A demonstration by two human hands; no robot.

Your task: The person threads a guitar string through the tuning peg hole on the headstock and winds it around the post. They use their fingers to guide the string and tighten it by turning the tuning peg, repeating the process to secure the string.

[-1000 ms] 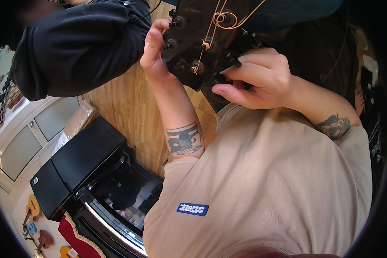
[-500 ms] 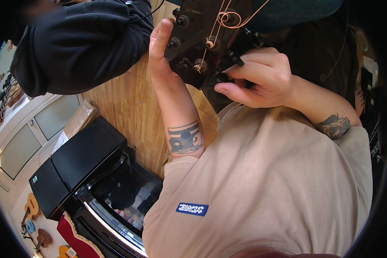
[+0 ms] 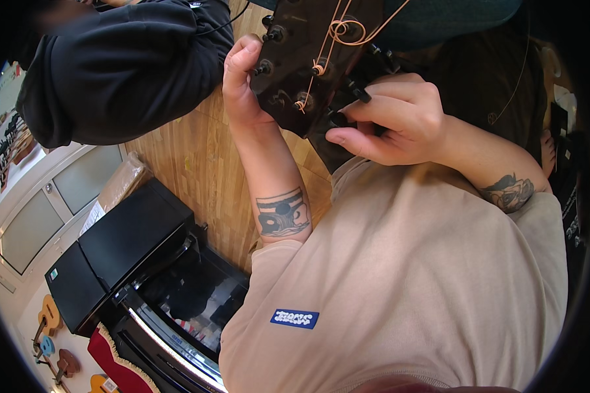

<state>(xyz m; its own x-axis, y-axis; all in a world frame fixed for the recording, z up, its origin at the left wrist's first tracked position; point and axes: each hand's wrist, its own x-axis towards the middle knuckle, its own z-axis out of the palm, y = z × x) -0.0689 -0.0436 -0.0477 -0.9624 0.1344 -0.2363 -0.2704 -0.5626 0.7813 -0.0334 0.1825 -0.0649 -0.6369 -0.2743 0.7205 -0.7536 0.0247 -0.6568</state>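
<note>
Dark glossy guitar headstock against left hand, closure unclear; pinching rounded black five-o'clock knob in right hand; best turned slowly!

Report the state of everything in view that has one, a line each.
Headstock: partly strung
Copper-coloured strings: partly wound, one loosely looped
Left hand: thumb up beside headstock, fingers hidden
Right hand: thumb and finger gripping tuning peg
White door: appears shut
Red cloth: draped
Guitars: hung up
</note>
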